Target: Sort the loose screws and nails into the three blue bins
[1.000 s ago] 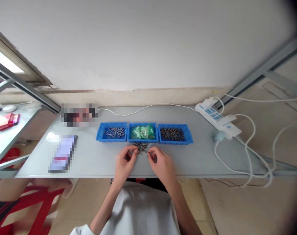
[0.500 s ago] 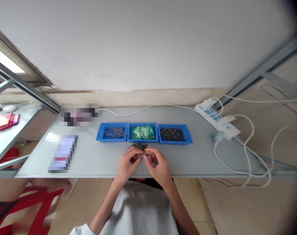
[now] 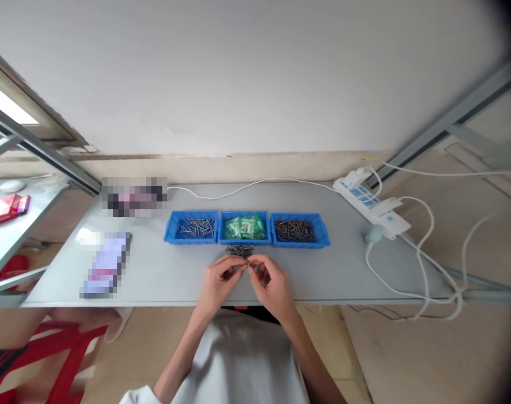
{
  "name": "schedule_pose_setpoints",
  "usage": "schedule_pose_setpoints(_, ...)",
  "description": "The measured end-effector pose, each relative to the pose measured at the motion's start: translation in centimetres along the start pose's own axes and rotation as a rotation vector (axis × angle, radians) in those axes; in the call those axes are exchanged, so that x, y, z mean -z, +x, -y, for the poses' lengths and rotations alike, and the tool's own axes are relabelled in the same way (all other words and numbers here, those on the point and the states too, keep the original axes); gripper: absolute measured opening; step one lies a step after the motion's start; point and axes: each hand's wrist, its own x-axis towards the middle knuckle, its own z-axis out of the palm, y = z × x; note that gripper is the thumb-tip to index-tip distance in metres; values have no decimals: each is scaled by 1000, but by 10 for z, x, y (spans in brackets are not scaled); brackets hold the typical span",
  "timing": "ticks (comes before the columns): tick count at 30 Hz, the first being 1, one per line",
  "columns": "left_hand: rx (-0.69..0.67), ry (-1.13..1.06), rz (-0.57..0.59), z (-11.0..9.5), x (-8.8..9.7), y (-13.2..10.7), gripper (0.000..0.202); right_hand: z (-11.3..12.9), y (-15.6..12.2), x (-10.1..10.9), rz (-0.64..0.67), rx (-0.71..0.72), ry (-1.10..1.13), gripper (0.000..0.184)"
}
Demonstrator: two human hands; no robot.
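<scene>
My left hand [image 3: 218, 283] and my right hand [image 3: 272, 285] meet over the near part of the table, thumbs and forefingers pinched together at the tips. Between them is a small metal piece [image 3: 247, 265], mostly covered by the fingertips, so its exact kind is unclear. Just beyond the fingers lies a pile of thin dark metal pins or screws [image 3: 239, 250]. Behind it, three blue bins stand in a row: the left bin [image 3: 170, 235] holds loose silvery pins, the middle bin [image 3: 243, 243] green-and-white packets, and the right bin [image 3: 322, 235] many darker pins or screws.
A white power strip [image 3: 396, 223] with plugs and trailing cables occupies the table's right side. A blurred-out phone-like object [image 3: 106, 264] lies at left, and another pixelated object [image 3: 135, 199] sits behind it. Another person's leg [image 3: 15, 328] and a red stool [image 3: 70, 359] are lower left.
The view has shifted very slightly. Both hands keep pinching the small metal piece in nearly the same place; the bins and pile stay put.
</scene>
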Motion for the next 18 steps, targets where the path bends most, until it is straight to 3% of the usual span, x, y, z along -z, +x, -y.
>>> schedule_pose_setpoints(6,-19,0,20,1,-1,0,11,3,-2,-2,-57,141,15,8)
schedule_pose_setpoints(9,32,14,-1,-3,0,0,14,9,6,4,-149,159,-4,6)
schedule_pose_setpoints(15,253,-55,-176,-6,4,-4,30,12,49,56,-617,105,-354,15)
schedule_pose_setpoints(18,317,-116,-246,-5,6,-5,34,7,61,75,-619,92,-532,18)
